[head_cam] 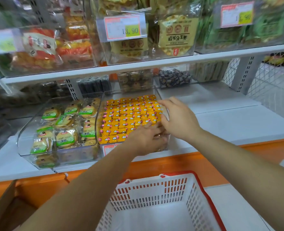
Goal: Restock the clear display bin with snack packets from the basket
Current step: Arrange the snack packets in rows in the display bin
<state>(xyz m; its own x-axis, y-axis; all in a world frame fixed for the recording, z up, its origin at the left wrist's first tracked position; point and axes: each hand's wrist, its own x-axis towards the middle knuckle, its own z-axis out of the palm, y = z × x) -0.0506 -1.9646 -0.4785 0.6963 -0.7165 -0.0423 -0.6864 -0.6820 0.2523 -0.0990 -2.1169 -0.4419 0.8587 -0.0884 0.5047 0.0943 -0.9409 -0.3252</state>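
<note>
Stage: final levelling, by the look of it. Snack packets (124, 114) fill clear display bin (129, 94) in rows. Left hand (144, 139) and right hand (178, 120) at bin's front-right corner: fingers straight, pressing packets, grasping nothing. Basket (146, 194) below bin's front, seemingly empty. Next: probably even the corner row.

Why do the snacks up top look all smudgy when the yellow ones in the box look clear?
In the head view, the red bags at upper left and green bags at upper right are smeared, likely by the camera moving; the yellow packets in the middle look fairly sharp; the wide lens bends the white shelf edge.
</note>
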